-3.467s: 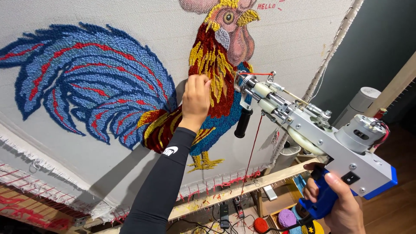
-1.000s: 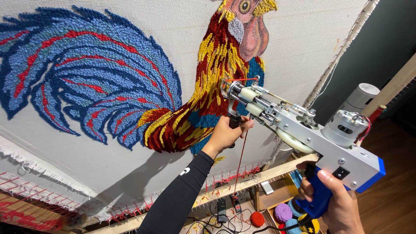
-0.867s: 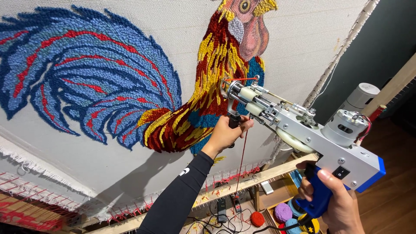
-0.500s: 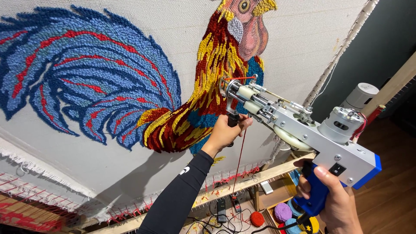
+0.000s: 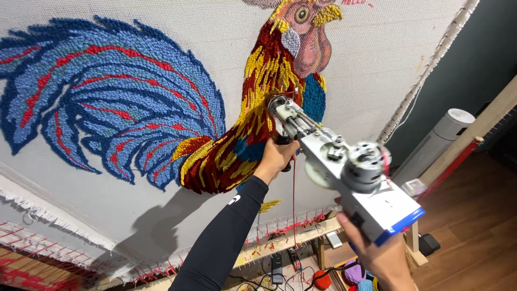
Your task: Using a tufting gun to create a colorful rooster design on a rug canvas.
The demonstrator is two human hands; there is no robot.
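Both hands grip the tufting gun: left hand closed on its black front handle, right hand wrapped around the rear grip. The nose, earlier held off, now presses into the rooster rug just above the left hand, where red yarn hangs down.

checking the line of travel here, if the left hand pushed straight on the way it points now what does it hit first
Most likely the tufted rooster on the stretched cloth: the left hand grips the tufting gun by its front handle, knuckles toward the cloth, close to it. Exact gap is unclear.
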